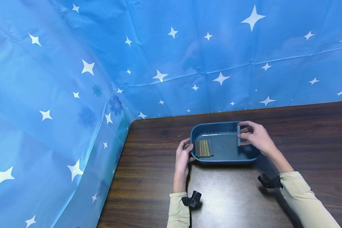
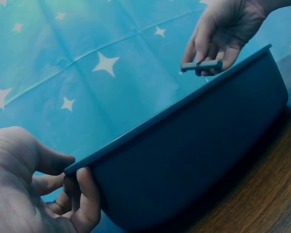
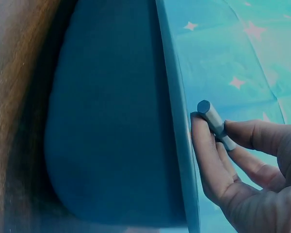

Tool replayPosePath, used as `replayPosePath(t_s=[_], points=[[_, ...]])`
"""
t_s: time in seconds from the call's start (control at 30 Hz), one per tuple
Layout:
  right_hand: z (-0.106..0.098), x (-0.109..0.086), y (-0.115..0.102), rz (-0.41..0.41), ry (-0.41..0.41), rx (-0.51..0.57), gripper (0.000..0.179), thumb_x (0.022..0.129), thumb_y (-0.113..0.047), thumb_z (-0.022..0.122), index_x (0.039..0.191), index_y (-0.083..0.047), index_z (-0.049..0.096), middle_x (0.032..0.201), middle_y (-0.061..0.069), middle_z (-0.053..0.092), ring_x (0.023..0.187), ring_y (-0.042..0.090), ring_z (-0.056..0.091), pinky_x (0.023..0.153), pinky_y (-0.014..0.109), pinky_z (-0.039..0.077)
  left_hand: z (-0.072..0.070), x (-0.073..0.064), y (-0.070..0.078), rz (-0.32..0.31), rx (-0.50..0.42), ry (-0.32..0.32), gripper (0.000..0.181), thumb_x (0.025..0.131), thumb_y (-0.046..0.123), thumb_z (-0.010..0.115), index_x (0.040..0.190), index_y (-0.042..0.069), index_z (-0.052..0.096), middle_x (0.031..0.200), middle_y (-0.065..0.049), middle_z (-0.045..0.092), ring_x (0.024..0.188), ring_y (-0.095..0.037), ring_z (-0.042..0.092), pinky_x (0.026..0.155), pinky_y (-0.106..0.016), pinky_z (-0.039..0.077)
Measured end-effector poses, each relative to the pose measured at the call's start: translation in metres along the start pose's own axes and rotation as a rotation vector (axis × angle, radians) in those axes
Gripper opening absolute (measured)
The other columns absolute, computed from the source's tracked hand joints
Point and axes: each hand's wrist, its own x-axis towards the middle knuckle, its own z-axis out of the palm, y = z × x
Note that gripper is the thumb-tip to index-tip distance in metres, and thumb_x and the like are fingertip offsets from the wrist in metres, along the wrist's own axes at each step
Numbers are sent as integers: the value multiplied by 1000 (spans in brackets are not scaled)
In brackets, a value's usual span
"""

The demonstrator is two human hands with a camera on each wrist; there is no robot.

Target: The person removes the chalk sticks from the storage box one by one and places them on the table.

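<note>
A dark blue plastic tray [image 1: 225, 161] with rounded corners lies on the table. My left hand [image 1: 183, 158] grips its left end; in the left wrist view the thumb sits at the rim and the fingers curl below. Over the right part of the tray, my right hand [image 1: 257, 137] pinches a slim grey-blue stick [image 3: 211, 116] between thumb and fingers. In the right wrist view the stick is straight with a flat end, held above rim height. Inside the tray at the left, several similar sticks [image 1: 204, 148] lie side by side in grey, brown and yellow-green tones.
The dark wood-grain table [image 1: 148, 177] reaches back to a blue cloth backdrop [image 1: 188, 57] with white stars, which also hangs along the left side. A black wrist mount [image 1: 192, 199] sits on the left forearm and another mount [image 1: 270, 181] on the right.
</note>
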Motion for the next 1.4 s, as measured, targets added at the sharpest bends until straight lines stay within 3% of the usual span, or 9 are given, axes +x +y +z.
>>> replayPosePath(t_s=[0.57,0.9,1.03,1.4], points=[[-30,-11,14,-2,77,-16,49,105,-1,52,148,17,37,122,36,55,85,-1,66,76,33,62,-2,0,0,-5,2,-13,38,102,9,58,138,-1,58,111,-14,60,75,-14,55,50,-20,44],[-42,-18,25,27,122,9,52,106,-7,54,150,15,36,126,36,54,84,0,67,76,33,62,-2,0,-1,6,-16,-8,38,101,8,59,137,-2,58,107,-11,59,74,-13,56,49,-19,44],[-46,-21,29,58,145,31,54,106,-8,53,151,15,35,123,30,57,85,0,67,78,33,62,0,0,-2,11,-21,-8,38,101,8,59,137,-2,58,106,-10,60,74,-13,56,49,-19,44],[-55,-30,42,85,181,7,55,106,-10,56,150,16,36,102,-6,62,82,-2,67,76,31,62,-2,-1,0,1,-8,-12,38,101,8,59,138,-1,58,106,-10,60,75,-14,56,50,-20,44]])
